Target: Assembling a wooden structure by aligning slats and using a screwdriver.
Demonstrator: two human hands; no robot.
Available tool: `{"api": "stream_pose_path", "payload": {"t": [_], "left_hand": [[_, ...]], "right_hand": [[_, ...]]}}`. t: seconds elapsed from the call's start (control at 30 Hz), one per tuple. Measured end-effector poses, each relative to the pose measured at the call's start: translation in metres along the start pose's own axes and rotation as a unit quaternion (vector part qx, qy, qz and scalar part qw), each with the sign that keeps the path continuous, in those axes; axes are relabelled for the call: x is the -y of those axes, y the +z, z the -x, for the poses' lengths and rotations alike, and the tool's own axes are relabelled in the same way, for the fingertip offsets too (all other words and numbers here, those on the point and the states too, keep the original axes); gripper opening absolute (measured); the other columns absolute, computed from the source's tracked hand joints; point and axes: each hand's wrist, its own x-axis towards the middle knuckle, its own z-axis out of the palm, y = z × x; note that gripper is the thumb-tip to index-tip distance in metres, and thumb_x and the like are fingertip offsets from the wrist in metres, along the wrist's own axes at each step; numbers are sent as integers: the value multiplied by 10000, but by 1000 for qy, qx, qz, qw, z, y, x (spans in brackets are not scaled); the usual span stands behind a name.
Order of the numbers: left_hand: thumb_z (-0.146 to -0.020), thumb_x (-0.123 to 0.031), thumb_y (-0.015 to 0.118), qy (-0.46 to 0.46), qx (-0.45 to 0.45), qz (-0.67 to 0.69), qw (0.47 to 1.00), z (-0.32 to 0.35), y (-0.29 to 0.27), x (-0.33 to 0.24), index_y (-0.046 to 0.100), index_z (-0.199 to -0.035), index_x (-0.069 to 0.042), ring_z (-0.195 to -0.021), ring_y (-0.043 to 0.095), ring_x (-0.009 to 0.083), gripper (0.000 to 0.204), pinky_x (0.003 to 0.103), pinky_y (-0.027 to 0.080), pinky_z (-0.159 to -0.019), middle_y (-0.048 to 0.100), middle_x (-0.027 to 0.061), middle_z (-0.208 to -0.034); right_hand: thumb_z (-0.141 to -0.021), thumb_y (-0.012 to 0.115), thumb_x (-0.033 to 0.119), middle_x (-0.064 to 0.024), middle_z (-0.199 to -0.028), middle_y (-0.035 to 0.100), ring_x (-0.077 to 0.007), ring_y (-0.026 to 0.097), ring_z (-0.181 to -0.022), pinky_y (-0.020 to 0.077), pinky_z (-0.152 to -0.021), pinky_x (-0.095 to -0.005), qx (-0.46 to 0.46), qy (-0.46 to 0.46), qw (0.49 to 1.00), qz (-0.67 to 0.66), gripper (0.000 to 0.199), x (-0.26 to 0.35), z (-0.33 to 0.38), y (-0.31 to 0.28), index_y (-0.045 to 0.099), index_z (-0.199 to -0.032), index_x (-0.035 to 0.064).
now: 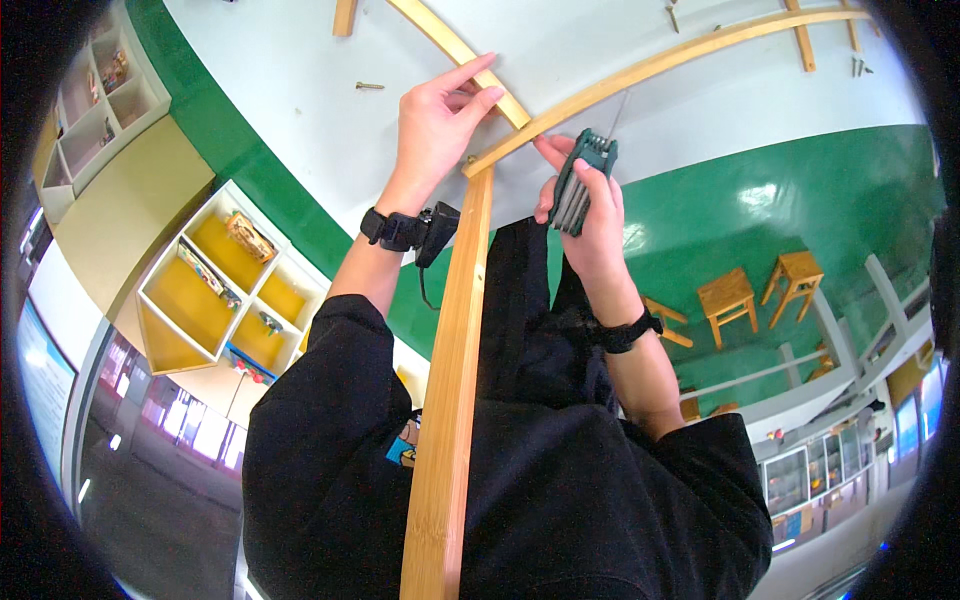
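My left hand (428, 130) is closed in a pinch around a short wooden bar (440, 32) near its end. That end meets a long wooden bar (660, 64) that runs off to the far right. Another wooden bar (450, 400) stretches toward me from the near end of the long one, where a small metal piece (470, 160) shows at the corner. In my right hand (603, 235) is a green folding hex key set (583, 185) with one thin key swung out. My right fingertips reach the long bar beside the joint.
A screw (370, 86) lies on the white tabletop (280, 60) left of the bars. Several more screws (860, 68) lie at the far right. Wooden stools (728, 300) stand on the green floor to the right. At left is a shelf unit (215, 355) with yellow compartments.
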Motion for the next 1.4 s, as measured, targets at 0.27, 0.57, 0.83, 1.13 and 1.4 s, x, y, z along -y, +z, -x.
{"api": "stream_pose_path", "payload": {"t": [0.27,0.57,0.83,1.13,1.4], "left_hand": [[-874,-112,695,12,18,-6,1000,6,1,5,687,-1105,-40,-721,624,77,241,205,513,-650,655,22,-830],[-672,-248,845,119,158,-204,959,0,-14,-12,634,-1033,-75,-670,574,121,452,266,472,-620,576,26,-714],[-660,-216,809,129,178,-267,938,2,-4,-13,659,-1026,-67,-610,597,192,423,300,495,-593,588,79,-667],[-689,-191,813,110,161,-217,957,4,-2,-5,666,-1008,-53,-562,576,94,377,230,479,-551,596,28,-635],[-689,-163,829,58,164,-147,974,5,-3,-5,658,-971,-54,-562,568,60,347,204,479,-559,599,-4,-635]], "right_hand": [[-937,517,171,-225,-1211,607,-170,602,-591,519,-538,-317,-35,5,999,-6,321,-10,-2,0,492,-1174,-43],[-936,526,158,-222,-1141,641,-170,598,-587,520,-537,-317,-53,-3,999,-6,262,-11,-3,2,501,-1122,-25],[-940,516,169,-180,-1036,667,-150,579,-568,502,-517,-297,-53,-6,998,18,243,-8,-5,-1,516,-1102,-11],[-920,540,225,-141,-901,627,-241,623,-723,491,-638,-335,48,-63,888,453,342,-6,22,-58,532,-1191,17],[-769,758,285,-152,-987,585,-342,615,-872,507,-713,-401,-55,-218,734,641,483,3,25,-50,552,-1131,40]]}}
